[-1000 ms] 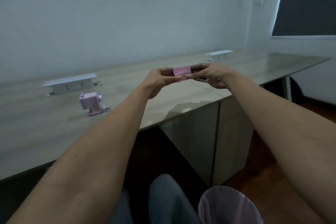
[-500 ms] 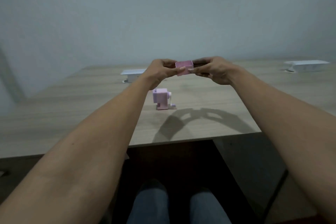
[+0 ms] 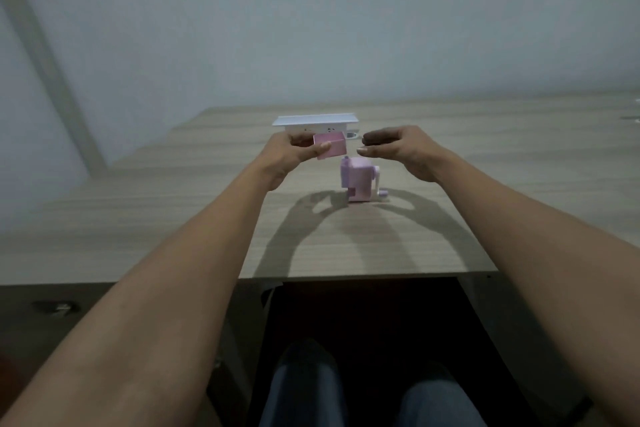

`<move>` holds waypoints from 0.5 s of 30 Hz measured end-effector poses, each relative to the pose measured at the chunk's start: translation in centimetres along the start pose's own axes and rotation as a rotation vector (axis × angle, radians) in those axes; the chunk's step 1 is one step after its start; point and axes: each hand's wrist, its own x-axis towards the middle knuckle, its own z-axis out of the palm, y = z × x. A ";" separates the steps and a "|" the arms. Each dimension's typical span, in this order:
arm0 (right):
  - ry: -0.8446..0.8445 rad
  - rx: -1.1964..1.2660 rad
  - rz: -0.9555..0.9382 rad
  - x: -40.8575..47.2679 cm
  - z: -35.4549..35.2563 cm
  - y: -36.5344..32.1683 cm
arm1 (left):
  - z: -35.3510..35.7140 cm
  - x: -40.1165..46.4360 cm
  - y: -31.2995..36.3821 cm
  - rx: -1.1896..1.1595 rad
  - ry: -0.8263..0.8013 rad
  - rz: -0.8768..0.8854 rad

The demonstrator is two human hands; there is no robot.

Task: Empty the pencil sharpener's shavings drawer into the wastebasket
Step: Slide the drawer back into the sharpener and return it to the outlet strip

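Left hand [image 3: 291, 152] pinches pink shavings drawer [image 3: 330, 146] mid-frame; right hand [image 3: 398, 146] empty, fingers apart. Drawer likely light, rigid plastic, grip side walls. Sharpener [image 3: 360, 180] on tabletop [image 3: 173, 218] below.

office | long wood-grain desk [image 3: 138, 218] | desktop socket box [image 3: 315, 123] | bare grey wall [image 3: 311, 28]

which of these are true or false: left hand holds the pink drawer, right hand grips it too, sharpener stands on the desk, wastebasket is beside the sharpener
1. The left hand holds the pink drawer. True.
2. The right hand grips the drawer too. False: it is open and apart from it, empty.
3. The sharpener stands upright on the desk. True.
4. A wastebasket sits beside the sharpener. False: none is in view; only a white power strip lies behind it.
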 end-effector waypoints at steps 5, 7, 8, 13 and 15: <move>-0.004 -0.037 0.009 0.2 -0.2 2.0 | -1.9 -0.7 -3.0 0.004 0.033 -0.088; -0.015 -0.039 0.014 0.3 -0.2 2.5 | -2.0 -1.1 -4.1 0.005 0.023 -0.135; -0.016 -0.039 0.016 0.4 -0.1 2.8 | -1.9 -1.4 -4.6 0.002 0.015 -0.155; -0.023 -0.031 0.021 0.5 0.0 3.6 | -0.9 -2.3 -6.1 -0.025 -0.014 -0.249; -0.026 -0.021 0.016 0.5 0.1 3.7 | -0.5 -2.3 -6.5 -0.051 -0.019 -0.265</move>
